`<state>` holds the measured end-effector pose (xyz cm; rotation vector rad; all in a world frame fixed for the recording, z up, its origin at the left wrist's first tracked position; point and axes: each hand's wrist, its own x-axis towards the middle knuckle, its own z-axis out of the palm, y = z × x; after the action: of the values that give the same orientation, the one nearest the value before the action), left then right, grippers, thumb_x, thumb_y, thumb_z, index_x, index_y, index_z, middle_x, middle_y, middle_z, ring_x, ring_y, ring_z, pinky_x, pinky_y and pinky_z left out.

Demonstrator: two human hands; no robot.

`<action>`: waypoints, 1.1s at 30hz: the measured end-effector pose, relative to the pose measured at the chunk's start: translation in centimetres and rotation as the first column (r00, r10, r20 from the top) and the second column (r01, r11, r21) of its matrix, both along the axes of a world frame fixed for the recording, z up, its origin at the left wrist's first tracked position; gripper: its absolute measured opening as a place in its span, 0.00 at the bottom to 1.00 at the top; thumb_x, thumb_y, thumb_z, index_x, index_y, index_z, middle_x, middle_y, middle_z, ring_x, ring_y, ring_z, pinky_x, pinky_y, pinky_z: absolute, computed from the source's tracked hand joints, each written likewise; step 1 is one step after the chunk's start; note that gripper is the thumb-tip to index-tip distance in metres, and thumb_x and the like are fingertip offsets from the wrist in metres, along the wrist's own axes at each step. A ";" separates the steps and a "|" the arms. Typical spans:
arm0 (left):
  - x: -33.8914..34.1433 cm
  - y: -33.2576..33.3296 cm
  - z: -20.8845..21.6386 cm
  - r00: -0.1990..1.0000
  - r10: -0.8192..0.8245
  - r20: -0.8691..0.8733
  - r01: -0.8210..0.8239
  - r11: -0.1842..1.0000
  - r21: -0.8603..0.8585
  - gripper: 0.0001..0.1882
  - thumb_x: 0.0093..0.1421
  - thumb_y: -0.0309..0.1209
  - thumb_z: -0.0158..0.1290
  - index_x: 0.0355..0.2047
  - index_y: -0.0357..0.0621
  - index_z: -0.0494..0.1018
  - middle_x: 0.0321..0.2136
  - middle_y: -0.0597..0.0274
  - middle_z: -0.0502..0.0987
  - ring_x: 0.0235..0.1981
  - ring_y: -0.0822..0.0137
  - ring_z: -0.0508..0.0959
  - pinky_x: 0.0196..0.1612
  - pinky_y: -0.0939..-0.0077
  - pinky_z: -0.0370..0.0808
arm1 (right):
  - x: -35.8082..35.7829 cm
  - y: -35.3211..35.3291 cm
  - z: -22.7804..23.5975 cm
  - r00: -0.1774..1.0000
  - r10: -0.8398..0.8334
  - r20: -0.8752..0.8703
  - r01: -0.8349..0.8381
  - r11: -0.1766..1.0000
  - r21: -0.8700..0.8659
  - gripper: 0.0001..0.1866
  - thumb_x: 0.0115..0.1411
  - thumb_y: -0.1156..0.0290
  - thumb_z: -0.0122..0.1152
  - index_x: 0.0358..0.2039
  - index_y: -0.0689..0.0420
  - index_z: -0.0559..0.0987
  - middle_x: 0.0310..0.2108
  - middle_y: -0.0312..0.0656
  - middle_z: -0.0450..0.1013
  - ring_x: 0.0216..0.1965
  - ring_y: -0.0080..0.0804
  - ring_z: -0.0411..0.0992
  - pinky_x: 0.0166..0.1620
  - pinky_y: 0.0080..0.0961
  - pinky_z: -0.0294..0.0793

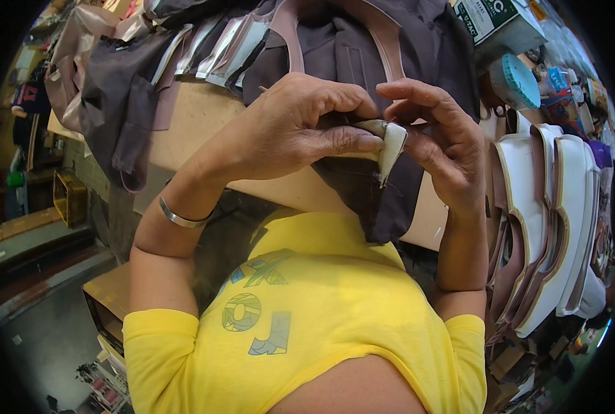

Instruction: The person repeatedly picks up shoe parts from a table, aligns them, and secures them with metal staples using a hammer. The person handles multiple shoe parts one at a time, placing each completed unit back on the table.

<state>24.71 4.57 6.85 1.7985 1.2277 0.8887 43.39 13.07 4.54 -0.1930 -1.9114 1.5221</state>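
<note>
Both my hands are raised over the table's near edge, on a folded strip end with an off-white face [391, 153] and darker edges. My left hand [280, 127] pinches the strip between thumb and curled fingers. At the strip's right side, my right hand [449, 148] has its thumb and bent fingers closed on it, with the index finger raised above. Dark brown fabric [383, 207] hangs below the hands over the table edge. Behind them lies a dark brown bag-like piece [335, 52] with dusty-pink handles [385, 38]. My fingers hide part of the strip.
More dark fabric [125, 103] and white-edged strips [214, 52] lie at the far left of the tan table [197, 117]. White panels with pinkish backs [538, 207] stand stacked at right. Beyond are a teal-lidded tub [520, 79] and a green-and-white box [497, 27]. A yellow crate [69, 196] sits at left.
</note>
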 end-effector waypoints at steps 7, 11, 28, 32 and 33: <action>0.8 0.5 -1.6 0.996 0.069 0.054 -0.082 0.948 0.308 0.07 0.49 0.23 0.55 0.22 0.39 0.67 0.39 0.56 0.72 0.28 0.77 0.72 0.32 0.87 0.69 | 0.9 -2.0 0.0 0.918 -0.390 -0.075 0.396 0.881 0.258 0.18 0.48 0.82 0.55 0.42 0.62 0.71 0.32 0.44 0.72 0.33 0.30 0.70 0.38 0.22 0.69; 2.7 0.8 -0.7 0.996 0.053 -0.067 -0.037 0.974 0.223 0.11 0.45 0.22 0.56 0.19 0.41 0.62 0.36 0.54 0.74 0.26 0.72 0.74 0.28 0.83 0.70 | 1.6 -3.5 -1.2 0.852 -0.499 -0.162 0.524 0.799 0.296 0.18 0.45 0.83 0.58 0.40 0.63 0.72 0.32 0.44 0.72 0.31 0.34 0.70 0.36 0.23 0.70; 4.3 -0.4 1.2 0.848 0.332 0.412 -0.320 0.942 -0.100 0.21 0.44 0.30 0.50 0.38 0.30 0.67 0.31 0.56 0.71 0.32 0.74 0.70 0.36 0.86 0.67 | 14.8 -4.2 -14.9 0.061 -0.910 0.409 0.116 0.414 0.903 0.15 0.46 0.78 0.50 0.38 0.58 0.68 0.37 0.41 0.65 0.40 0.38 0.66 0.39 0.30 0.67; 4.0 0.7 -1.4 0.889 0.142 0.435 -0.077 0.983 -0.165 0.16 0.52 0.25 0.48 0.42 0.34 0.69 0.39 0.57 0.72 0.40 0.74 0.70 0.44 0.82 0.68 | 14.9 -4.8 -14.2 0.059 -0.925 0.376 0.076 0.379 0.922 0.15 0.46 0.80 0.49 0.38 0.59 0.68 0.36 0.42 0.65 0.40 0.39 0.65 0.40 0.33 0.67; 4.1 0.7 -1.7 0.875 0.117 0.469 -0.050 0.987 -0.153 0.14 0.53 0.23 0.47 0.42 0.35 0.69 0.40 0.57 0.72 0.41 0.74 0.70 0.45 0.82 0.68 | 15.1 -4.8 -14.5 0.071 -0.913 0.401 0.086 0.406 0.910 0.15 0.47 0.79 0.49 0.38 0.59 0.68 0.36 0.41 0.65 0.41 0.39 0.65 0.41 0.34 0.67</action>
<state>28.82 5.32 5.18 1.3147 1.0174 1.1837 58.54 8.29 -9.95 -1.6144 -2.5279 -0.2464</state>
